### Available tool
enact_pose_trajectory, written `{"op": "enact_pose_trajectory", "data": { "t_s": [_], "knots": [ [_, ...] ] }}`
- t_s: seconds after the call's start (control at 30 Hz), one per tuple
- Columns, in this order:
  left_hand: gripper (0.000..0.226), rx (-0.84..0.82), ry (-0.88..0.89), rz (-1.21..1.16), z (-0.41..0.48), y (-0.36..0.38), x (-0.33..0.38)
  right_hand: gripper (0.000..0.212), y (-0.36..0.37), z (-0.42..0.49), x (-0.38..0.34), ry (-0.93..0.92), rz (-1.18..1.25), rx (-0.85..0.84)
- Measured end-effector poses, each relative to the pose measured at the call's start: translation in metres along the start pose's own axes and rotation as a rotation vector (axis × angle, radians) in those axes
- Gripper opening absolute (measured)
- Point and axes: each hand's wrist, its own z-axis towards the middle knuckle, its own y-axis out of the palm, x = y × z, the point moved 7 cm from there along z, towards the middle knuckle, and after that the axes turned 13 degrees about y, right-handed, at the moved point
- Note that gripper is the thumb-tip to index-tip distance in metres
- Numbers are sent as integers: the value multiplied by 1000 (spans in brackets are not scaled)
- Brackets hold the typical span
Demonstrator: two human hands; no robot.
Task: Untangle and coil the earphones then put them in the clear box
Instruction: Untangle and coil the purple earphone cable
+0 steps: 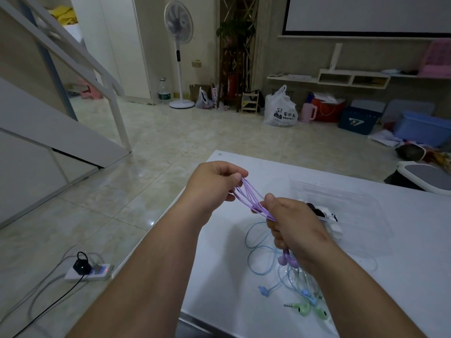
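Note:
Purple earphones (251, 197) are stretched as several cord loops between my two hands above the white table (402, 276). My left hand (214, 184) pinches the far end of the loops. My right hand (295, 228) grips the near end, and the purple earbuds (288, 260) hang below its fingers. The clear box (341, 203) stands on the table just behind my right hand, with black and white items inside, partly hidden. Blue earphones (258, 252) lie tangled on the table under my right hand, and green earphones (311, 311) lie near the front edge.
A white power strip (89, 272) with a black plug and cables lies on the tiled floor to the left. A grey-topped stool (424, 176) stands beyond the table's right side. A staircase, a standing fan, bags and bins line the far walls.

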Motion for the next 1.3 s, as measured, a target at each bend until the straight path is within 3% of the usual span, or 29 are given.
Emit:
{"op": "enact_pose_trajectory", "data": {
  "t_s": [0.2, 0.33, 0.47, 0.63, 0.83, 1.0, 1.3],
  "knots": [
    [25, 18, 13, 78, 1, -2, 1, 47, 8, -7, 2, 42, -73, -79],
    [26, 1, 31, 88, 1, 0, 3, 42, 2, -8, -2, 24, -78, 63],
    [28, -40, 42, 89, 1, 1, 4, 32, 1, -7, -1, 34, -62, 91],
    [29, -52, 42, 113, 1, 3, 2, 48, 0, -3, -1, 7, 26, 88],
    [27, -73, 51, 177, 1, 0, 4, 67, 8, -8, -3, 0, -67, -39],
    [27, -99, 62, 227, -1, 3, 6, 32, 13, -10, 0, -48, -330, -68],
    [20, -36, 52, 244, 0, 1, -2, 30, 5, -4, 4, -63, -340, -23]
  ]
}}
